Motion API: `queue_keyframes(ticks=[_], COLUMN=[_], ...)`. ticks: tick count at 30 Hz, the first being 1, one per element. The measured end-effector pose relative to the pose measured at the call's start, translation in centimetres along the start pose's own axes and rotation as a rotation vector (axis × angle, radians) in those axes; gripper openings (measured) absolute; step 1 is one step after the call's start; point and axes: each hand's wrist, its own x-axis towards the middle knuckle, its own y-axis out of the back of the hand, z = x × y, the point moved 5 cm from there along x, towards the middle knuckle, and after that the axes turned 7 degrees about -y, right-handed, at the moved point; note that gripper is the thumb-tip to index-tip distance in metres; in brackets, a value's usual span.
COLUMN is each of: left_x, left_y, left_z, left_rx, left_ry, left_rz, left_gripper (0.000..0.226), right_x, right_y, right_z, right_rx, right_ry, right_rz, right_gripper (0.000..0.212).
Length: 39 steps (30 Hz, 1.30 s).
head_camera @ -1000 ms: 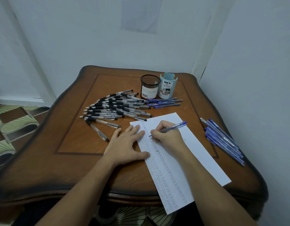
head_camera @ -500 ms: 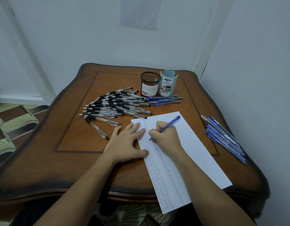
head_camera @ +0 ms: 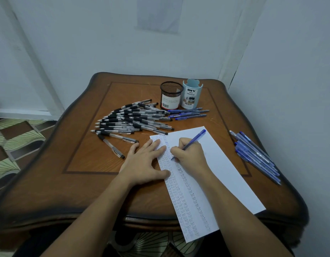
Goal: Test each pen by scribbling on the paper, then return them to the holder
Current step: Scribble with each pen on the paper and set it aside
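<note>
L hand (head_camera: 144, 164) & R hand (head_camera: 191, 154) bare, forearms (head_camera: 97, 210) bare too.

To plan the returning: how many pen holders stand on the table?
2. The black mesh holder stands near the far edge of the table; the light blue holder stands beside it, on its right. No other shows.

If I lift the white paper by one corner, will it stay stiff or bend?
Probably floppy: the paper is one thin sheet. It likely slides easily on the table, since the left hand presses it flat while the blue pen writes.
</note>
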Motion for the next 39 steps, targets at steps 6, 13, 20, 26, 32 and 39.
queue_keyframes(ticks=[6,13,20,26,32,39], left_x=[-0.08,0.05,0.03,-0.04,-0.07,-0.07], left_y=[-0.06,-0.08,-0.09,-0.01,0.06,-0.02], left_z=[-0.01,-0.04,-0.09,-0.08,-0.01,0.01], left_rx=[0.000,-0.006,-0.010,-0.005,-0.001,-0.003], left_ry=[0.003,0.005,0.001,0.000,0.003,0.004], left_rz=[-0.001,-0.008,0.004,-0.001,-0.005,-0.010], left_gripper=[0.097,0.098,0.101,0.099,0.096,0.097], right_x=[0.00,-0.08,-0.15,-0.08,-0.03,0.13], right_y=[0.12,0.05,0.12,-0.06,0.22,0.24], right_z=[-0.12,-0.17,-0.19,-0.11,-0.13,0.04], right_rx=[0.000,-0.033,-0.029,-0.032,-0.011,-0.008], right_ry=[0.018,0.005,0.011,0.010,0.028,0.029], right_rz=[0.027,0.012,0.020,0.008,0.024,0.020], right_gripper=[0.038,0.037,0.036,0.039,0.040,0.041])
